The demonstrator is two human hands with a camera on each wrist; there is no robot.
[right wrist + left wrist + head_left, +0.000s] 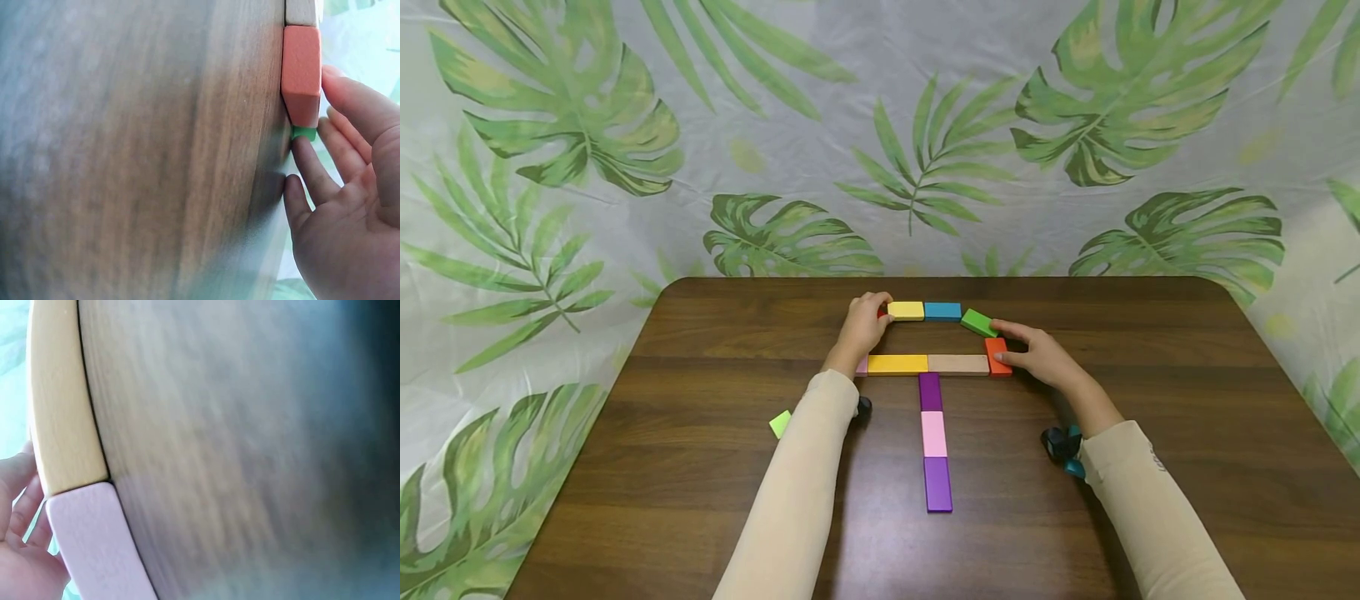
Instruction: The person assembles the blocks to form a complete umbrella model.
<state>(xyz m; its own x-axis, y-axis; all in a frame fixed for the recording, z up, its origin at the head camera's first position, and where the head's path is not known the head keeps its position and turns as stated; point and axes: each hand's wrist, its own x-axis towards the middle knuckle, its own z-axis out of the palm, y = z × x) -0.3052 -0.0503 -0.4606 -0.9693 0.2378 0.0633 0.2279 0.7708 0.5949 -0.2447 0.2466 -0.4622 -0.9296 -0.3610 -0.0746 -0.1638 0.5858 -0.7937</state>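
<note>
Flat coloured blocks lie end to end on the brown table. At the far row's left end, my left hand [859, 327] pinches a mostly hidden red block [882, 312] beside a yellow block [906, 312]. A blue block [943, 312] and a slanted green block [979, 322] continue rightward. With the fingers mostly straight, my right hand [1041, 357] touches the green block; its thumb rests on the orange-red block [997, 357]. The nearer row has a partly covered pink block [100, 537], an amber block [898, 364] and a tan block [958, 365].
A column of dark purple [930, 392], light pink [934, 434] and violet [937, 484] blocks runs from the nearer row toward me. A lime block [780, 423] lies left of my left sleeve. Leaf-patterned cloth hangs behind the table [662, 500].
</note>
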